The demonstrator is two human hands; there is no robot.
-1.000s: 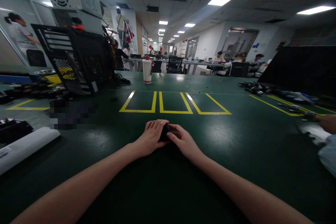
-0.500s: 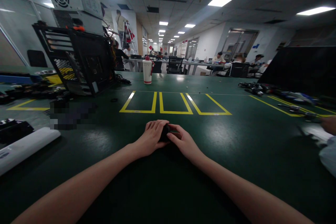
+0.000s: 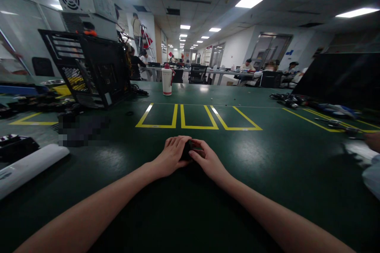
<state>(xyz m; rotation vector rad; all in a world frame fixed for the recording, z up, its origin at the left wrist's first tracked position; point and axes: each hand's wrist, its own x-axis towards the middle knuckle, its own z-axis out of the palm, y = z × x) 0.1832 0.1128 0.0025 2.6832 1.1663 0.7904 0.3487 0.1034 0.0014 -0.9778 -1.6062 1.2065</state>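
Hands [image 3: 189, 154] around small black object [image 3: 186, 150], green tabletop [image 3: 190, 213].

So yeah, bare hands here, both the left hand [image 3: 170, 156] and the right hand [image 3: 209, 161]. Slim fingers, pretty narrow wrists, and smooth-looking forearms that get wider toward the elbows. The forearms are bare too, as far as the view goes. Nails are honestly too small and dim to make out.
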